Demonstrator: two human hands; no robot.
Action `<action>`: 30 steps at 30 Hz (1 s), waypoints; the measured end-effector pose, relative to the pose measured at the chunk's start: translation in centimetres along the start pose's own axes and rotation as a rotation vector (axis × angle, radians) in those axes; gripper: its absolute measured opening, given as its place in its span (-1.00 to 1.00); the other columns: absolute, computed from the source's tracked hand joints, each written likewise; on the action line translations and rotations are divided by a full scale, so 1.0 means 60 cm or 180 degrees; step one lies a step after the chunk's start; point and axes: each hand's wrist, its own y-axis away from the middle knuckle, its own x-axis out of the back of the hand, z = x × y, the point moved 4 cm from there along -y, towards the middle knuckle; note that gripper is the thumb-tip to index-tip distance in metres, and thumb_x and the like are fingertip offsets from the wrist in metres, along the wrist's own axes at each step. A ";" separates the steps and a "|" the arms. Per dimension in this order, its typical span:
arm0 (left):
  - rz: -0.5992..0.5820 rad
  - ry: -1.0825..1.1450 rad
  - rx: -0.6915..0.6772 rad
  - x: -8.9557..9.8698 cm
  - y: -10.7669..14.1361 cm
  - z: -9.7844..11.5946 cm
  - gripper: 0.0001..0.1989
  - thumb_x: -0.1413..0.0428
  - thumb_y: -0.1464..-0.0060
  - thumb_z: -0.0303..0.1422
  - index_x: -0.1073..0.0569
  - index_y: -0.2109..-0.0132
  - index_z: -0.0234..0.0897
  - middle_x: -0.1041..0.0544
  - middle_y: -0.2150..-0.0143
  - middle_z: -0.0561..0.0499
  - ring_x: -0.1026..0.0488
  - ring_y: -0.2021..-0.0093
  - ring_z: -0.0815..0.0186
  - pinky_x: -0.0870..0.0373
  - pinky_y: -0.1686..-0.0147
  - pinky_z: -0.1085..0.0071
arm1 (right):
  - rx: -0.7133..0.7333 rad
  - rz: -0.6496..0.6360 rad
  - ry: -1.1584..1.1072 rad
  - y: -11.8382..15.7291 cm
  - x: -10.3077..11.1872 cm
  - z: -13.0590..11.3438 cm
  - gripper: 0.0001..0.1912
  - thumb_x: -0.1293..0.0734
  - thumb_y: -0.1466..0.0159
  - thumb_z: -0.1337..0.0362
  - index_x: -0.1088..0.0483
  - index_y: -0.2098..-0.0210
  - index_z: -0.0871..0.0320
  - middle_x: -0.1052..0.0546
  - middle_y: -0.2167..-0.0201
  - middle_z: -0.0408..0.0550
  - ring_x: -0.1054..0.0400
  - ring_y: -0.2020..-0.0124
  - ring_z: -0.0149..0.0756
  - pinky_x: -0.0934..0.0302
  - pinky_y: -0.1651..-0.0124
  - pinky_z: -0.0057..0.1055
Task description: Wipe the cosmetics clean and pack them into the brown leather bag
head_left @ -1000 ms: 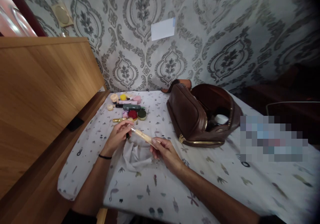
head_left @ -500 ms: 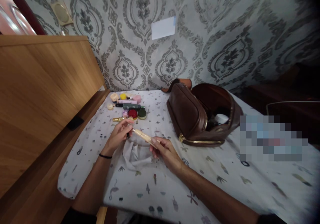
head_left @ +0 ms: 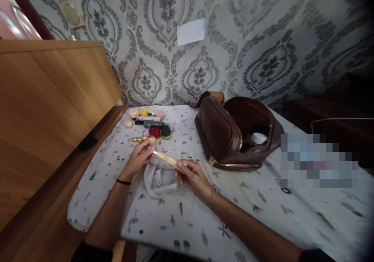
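Note:
A makeup brush (head_left: 166, 158) with a pale wooden handle and a silver collar is held between my two hands, above the white printed cloth. My left hand (head_left: 139, 157) pinches its far left end, and those fingers hide the tip. My right hand (head_left: 194, 176) is closed around the lower right end of the handle. Beneath the brush lies a crumpled light grey cloth (head_left: 159, 184). Just beyond my left hand are a gold tube (head_left: 139, 139), a red-lidded jar (head_left: 154, 132) and a dark green jar (head_left: 166, 132).
Farther back lie a green tube (head_left: 154, 124), a pink tube (head_left: 147, 118), and several small jars. An unzipped brown leather bag (head_left: 217, 131) stands at right, with a white-capped container (head_left: 258, 138) inside. A wooden panel (head_left: 55, 98) borders the left; a patterned wall (head_left: 201, 67) rises behind.
My left fingers have shifted slightly on the brush, and more of its silver collar shows. Otherwise both hands stay almost in place.

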 end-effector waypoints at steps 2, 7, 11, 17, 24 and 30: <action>-0.0031 -0.0015 0.0018 -0.005 0.002 0.002 -0.62 -0.19 -0.02 -0.03 -0.36 0.31 -0.28 -0.29 0.60 0.16 -0.19 0.62 0.50 0.06 0.66 0.58 | -0.0038 -0.0009 0.0086 0.000 -0.001 0.000 -0.52 -0.41 -0.09 -0.16 -0.40 0.47 0.19 -0.43 0.58 -0.17 -0.19 0.67 -0.51 0.01 0.60 -0.51; -0.0335 -0.0167 0.0072 -0.025 0.009 0.008 -0.65 -0.19 -0.03 -0.07 -0.36 0.29 -0.28 -0.31 0.57 0.16 -0.22 0.60 0.49 -0.03 0.63 0.58 | -0.0038 -0.0197 0.0388 0.001 -0.008 0.002 -0.48 -0.40 -0.08 -0.17 -0.44 0.29 0.19 -0.36 0.67 -0.27 -0.06 0.73 -0.54 0.08 0.65 -0.51; -0.0432 -0.0190 0.0065 -0.034 0.011 0.005 -0.70 -0.17 -0.05 -0.12 -0.37 0.27 -0.28 -0.30 0.54 0.18 -0.22 0.58 0.50 -0.06 0.61 0.58 | 0.0005 -0.0277 0.0609 0.000 -0.009 0.001 -0.50 -0.35 -0.13 -0.19 -0.38 0.42 0.18 -0.27 0.72 -0.30 0.03 0.75 -0.57 0.18 0.68 -0.51; -0.0499 -0.0098 -0.0226 -0.034 0.013 0.009 -0.75 -0.16 -0.09 -0.19 -0.36 0.21 -0.27 -0.32 0.43 0.14 -0.25 0.50 0.48 -0.17 0.51 0.56 | -0.0180 -0.0278 0.0441 0.004 -0.009 -0.008 -0.51 -0.35 -0.13 -0.18 -0.39 0.41 0.18 -0.25 0.74 -0.32 0.10 0.78 -0.59 0.27 0.70 -0.50; -0.0604 -0.0166 -0.0455 -0.033 0.016 0.018 -0.79 -0.15 -0.13 -0.24 -0.35 0.17 -0.26 -0.35 0.37 0.12 -0.28 0.46 0.47 -0.21 0.47 0.55 | -0.0247 -0.0272 0.0280 0.005 -0.012 -0.009 -0.51 -0.38 -0.10 -0.17 -0.39 0.41 0.19 -0.24 0.75 -0.33 0.14 0.78 -0.60 0.30 0.71 -0.51; -0.0538 -0.0057 -0.0354 -0.032 0.015 0.010 -0.73 -0.14 -0.14 -0.18 -0.36 0.13 -0.26 -0.36 0.36 0.09 -0.35 0.45 0.43 -0.27 0.49 0.54 | -0.0139 -0.0224 0.0409 0.006 -0.010 -0.008 -0.48 -0.34 -0.13 -0.19 -0.42 0.38 0.20 -0.25 0.75 -0.32 0.11 0.78 -0.60 0.28 0.70 -0.51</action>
